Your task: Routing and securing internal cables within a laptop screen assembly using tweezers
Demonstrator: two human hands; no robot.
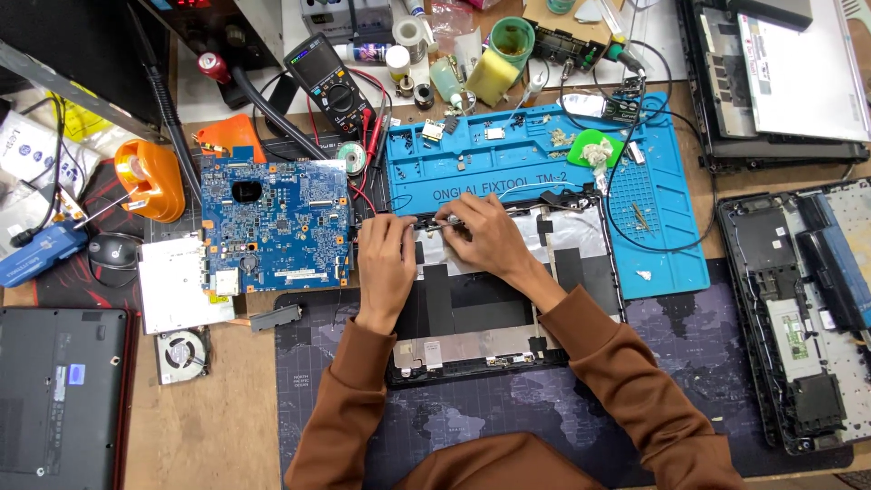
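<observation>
Both hands are up at the far edge of an opened laptop lid (490, 308), a black shell lined with silver foil that lies flat on a dark mat (472, 417) in the middle of the bench. The left hand (386, 259) is curled over the lid's far-left corner, fingers bent down on the hinge (426, 227), a thin metal bar running along that edge. The right hand (485, 234) sits just beside it, fingertips pinched narrow on the same bar; can't tell if there's a screw or tool in there, too small. Left of the lid, touching distance from the left hand, a blue motherboard (275, 225) lies flat. Far side of the lid there's a blue repair mat (508, 159) with loose screws and bits on it. A multimeter (331, 82) sits further back, and another stripped laptop base (798, 308) is off to the right.
</observation>
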